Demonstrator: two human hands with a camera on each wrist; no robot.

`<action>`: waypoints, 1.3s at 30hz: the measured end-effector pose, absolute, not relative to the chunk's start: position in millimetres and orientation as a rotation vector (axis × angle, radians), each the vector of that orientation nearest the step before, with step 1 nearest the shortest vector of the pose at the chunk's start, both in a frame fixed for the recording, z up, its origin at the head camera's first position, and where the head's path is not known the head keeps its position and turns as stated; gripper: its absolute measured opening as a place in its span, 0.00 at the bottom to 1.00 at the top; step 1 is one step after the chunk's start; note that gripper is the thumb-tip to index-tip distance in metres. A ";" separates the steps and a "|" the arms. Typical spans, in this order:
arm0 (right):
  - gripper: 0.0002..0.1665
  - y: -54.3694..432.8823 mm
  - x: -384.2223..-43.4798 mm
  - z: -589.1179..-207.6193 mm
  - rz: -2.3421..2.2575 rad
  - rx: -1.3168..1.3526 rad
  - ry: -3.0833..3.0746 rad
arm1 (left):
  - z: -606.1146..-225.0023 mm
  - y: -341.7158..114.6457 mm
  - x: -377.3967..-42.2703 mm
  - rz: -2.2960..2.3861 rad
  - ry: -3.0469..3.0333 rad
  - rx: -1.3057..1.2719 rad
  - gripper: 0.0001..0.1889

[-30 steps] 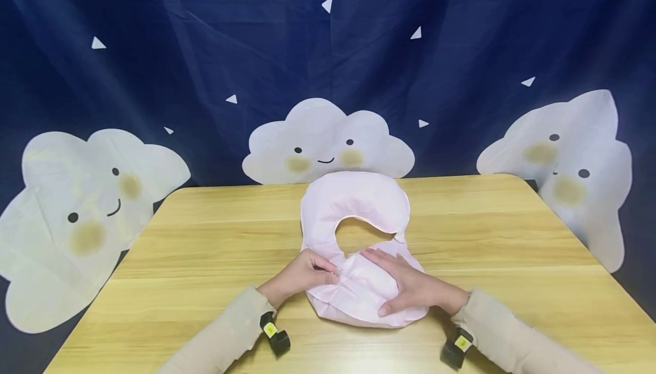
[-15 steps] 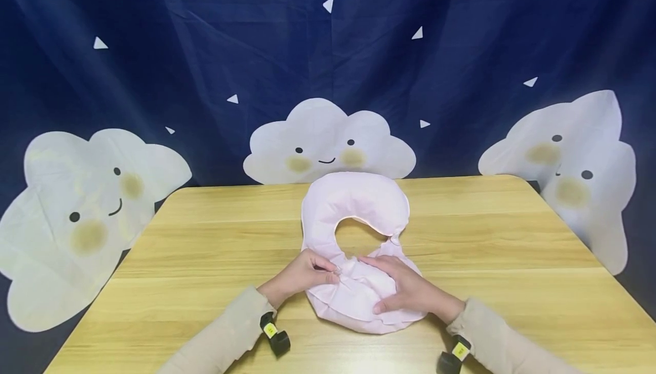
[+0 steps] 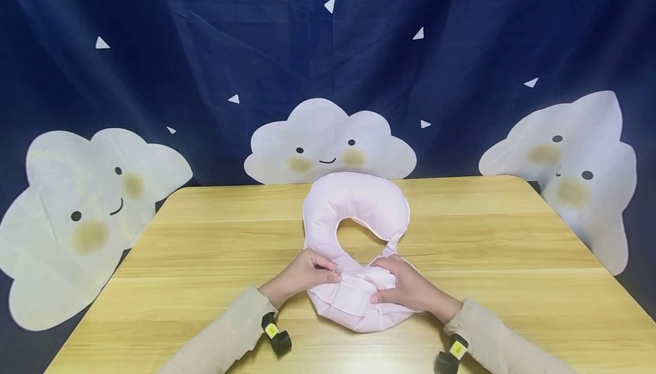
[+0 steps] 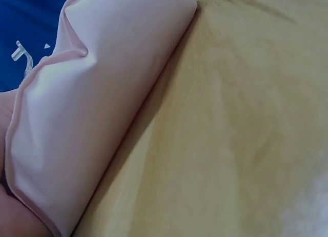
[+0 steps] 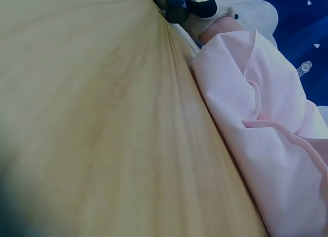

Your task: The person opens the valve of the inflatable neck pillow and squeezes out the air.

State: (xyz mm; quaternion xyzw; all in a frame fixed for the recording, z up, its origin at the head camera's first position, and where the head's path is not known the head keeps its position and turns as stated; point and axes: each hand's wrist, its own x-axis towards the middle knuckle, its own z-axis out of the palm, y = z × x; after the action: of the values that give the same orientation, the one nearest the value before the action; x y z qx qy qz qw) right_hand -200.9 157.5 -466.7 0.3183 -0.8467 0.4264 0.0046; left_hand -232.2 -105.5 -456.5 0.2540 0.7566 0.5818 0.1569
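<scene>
A pale pink inflatable neck pillow (image 3: pixel 353 192) lies on the table, its rounded far arm plump and its near part creased and slack. At the pillow's left near side, my left hand (image 3: pixel 304 274) pinches beside a small clear air valve (image 3: pixel 339 270). That clear valve (image 4: pixel 19 53) sticks up with its cap off to the side in the left wrist view. My right hand (image 3: pixel 407 287) grips the near right part, bunching the material between thumb and fingers. In the right wrist view the pillow (image 5: pixel 277 160) hides the fingers of that hand.
The wooden table (image 3: pixel 220 220) stretches out on both sides of the pillow. Behind it hangs a dark blue curtain (image 3: pixel 287 38) printed with smiling white clouds. Black wrist cameras (image 3: pixel 277 337) are strapped over the beige sleeves (image 3: pixel 220 328).
My right hand has slid slightly left and its fingers have closed in, gathering the slack material into folds. The far arm looks fuller. My left hand stays at the valve.
</scene>
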 end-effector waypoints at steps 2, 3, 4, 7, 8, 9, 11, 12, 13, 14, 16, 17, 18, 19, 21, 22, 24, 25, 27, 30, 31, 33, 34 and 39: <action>0.23 156.6 -201.3 -466.6 1.344 0.992 -2.660 | -455.9 -105.3 -232.0 1.669 2.159 0.735 0.09; 0.22 156.1 -201.6 -466.7 1.341 0.994 -2.660 | -455.7 -105.0 -231.8 1.672 2.155 0.738 0.09; 0.21 155.4 -201.8 -466.8 1.336 0.996 -2.660 | -455.6 -104.9 -231.8 1.674 2.152 0.738 0.09; 0.20 154.0 -202.7 -468.4 1.312 1.023 -2.634 | -455.4 -104.6 -231.6 1.679 2.151 0.737 0.09; 0.19 153.6 -202.9 -468.7 1.301 1.032 -2.623 | -455.4 -104.5 -231.7 1.680 2.151 0.730 0.09; 0.19 153.1 -203.1 -469.1 1.285 1.042 -2.613 | -455.1 -104.5 -231.5 1.681 2.152 0.728 0.09; 0.18 152.1 -203.7 -469.8 1.259 1.060 -2.593 | -454.3 -104.8 -231.2 1.682 2.154 0.726 0.09; 0.18 151.5 -204.1 -469.9 1.250 1.068 -2.582 | -454.3 -104.9 -231.2 1.682 2.153 0.724 0.10; 0.17 150.7 -204.7 -470.1 1.243 1.075 -2.574 | -454.4 -104.8 -231.4 1.680 2.154 0.722 0.10; 0.17 150.1 -205.3 -470.3 1.231 1.078 -2.571 | -454.2 -104.9 -231.5 1.680 2.155 0.721 0.10; 0.15 148.9 -206.6 -470.2 1.227 1.084 -2.568 | -454.1 -104.9 -231.6 1.678 2.159 0.726 0.10; 0.15 148.5 -207.1 -470.2 1.229 1.084 -2.570 | -454.1 -104.7 -231.8 1.676 2.161 0.725 0.10; 0.14 148.1 -207.6 -470.1 1.231 1.085 -2.574 | -454.2 -104.5 -232.0 1.675 2.164 0.725 0.10; 0.13 147.9 -208.0 -469.9 1.234 1.085 -2.578 | -453.7 -104.5 -231.9 1.675 2.166 0.725 0.10; 0.13 147.4 -208.3 -469.0 1.237 1.081 -2.592 | -453.0 -104.2 -231.8 1.672 2.172 0.726 0.09; 0.12 147.2 -208.4 -468.5 1.237 1.078 -2.600 | -453.0 -104.1 -231.9 1.671 2.173 0.728 0.09; 0.11 146.8 -208.1 -467.1 1.252 1.064 -2.622 | -452.7 -104.0 -232.1 1.671 2.172 0.731 0.08; 0.11 146.6 -207.9 -466.2 1.262 1.057 -2.634 | -452.9 -104.1 -232.5 1.670 2.171 0.735 0.08; 0.10 146.0 -207.3 -464.5 1.280 1.040 -2.661 | -453.0 -104.3 -233.1 1.666 2.172 0.745 0.08; 0.09 146.0 -207.4 -462.6 1.305 1.030 -2.688 | -453.0 -104.8 -233.3 1.662 2.174 0.748 0.08; 0.09 146.4 -207.7 -462.2 1.306 1.035 -2.691 | -453.0 -104.9 -233.4 1.657 2.180 0.743 0.08; 0.09 147.8 -209.2 -462.4 1.302 1.052 -2.691 | -452.9 -105.0 -232.7 1.651 2.190 0.725 0.08; 0.10 149.2 -210.1 -462.7 1.299 1.066 -2.687 | -452.8 -105.1 -232.3 1.648 2.195 0.717 0.08; 0.15 158.1 -215.5 -459.6 1.304 1.126 -2.691 | -452.3 -105.4 -230.2 1.655 2.194 0.698 0.10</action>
State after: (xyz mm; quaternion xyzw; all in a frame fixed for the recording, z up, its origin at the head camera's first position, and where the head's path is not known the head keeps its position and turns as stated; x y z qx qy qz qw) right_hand -215.5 158.1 -459.6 0.3524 -0.8419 0.4079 -0.0268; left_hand -230.2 -105.4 -452.3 0.2433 0.7647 0.5769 0.1523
